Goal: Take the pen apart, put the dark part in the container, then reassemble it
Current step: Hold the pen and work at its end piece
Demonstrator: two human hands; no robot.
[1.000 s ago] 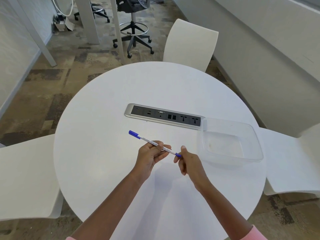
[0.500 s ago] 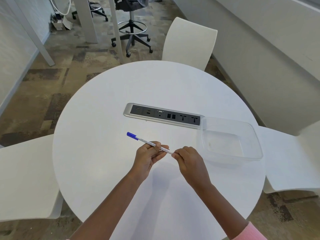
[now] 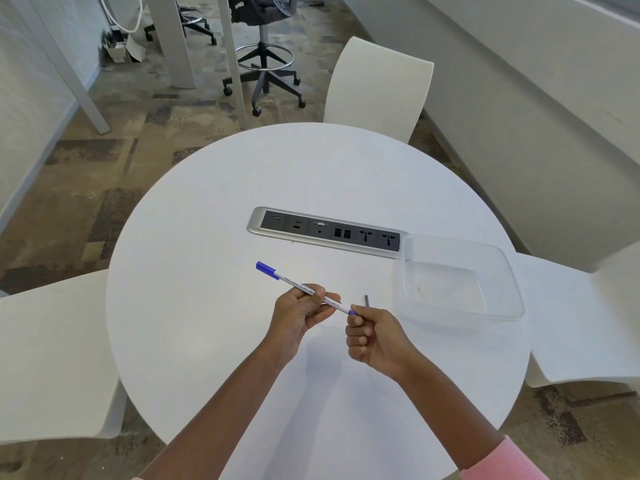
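A white pen (image 3: pixel 304 289) with a blue cap at its far left end is held slanted over the round white table (image 3: pixel 207 341). My left hand (image 3: pixel 298 317) grips the pen's barrel near the middle. My right hand (image 3: pixel 374 337) is curled shut at the pen's right end, its fingertips touching the small blue tip (image 3: pixel 352 311). A short dark part (image 3: pixel 366 300) pokes up from behind my right hand's fingers. A clear plastic container (image 3: pixel 512 292) sits on the table to the right of my hands, with nothing in it.
A silver and black socket strip (image 3: pixel 256 226) is set into the table beyond my hands, touching the container's far left corner. White chairs stand at the left (image 3: pixel 52 358), far side (image 3: pixel 381 84) and right (image 3: pixel 588 323). A wall runs along the right.
My right hand has drawn back slightly from the pen's end, baring the blue tip. The short dark part now shows above its fingers. My left hand still grips the barrel.
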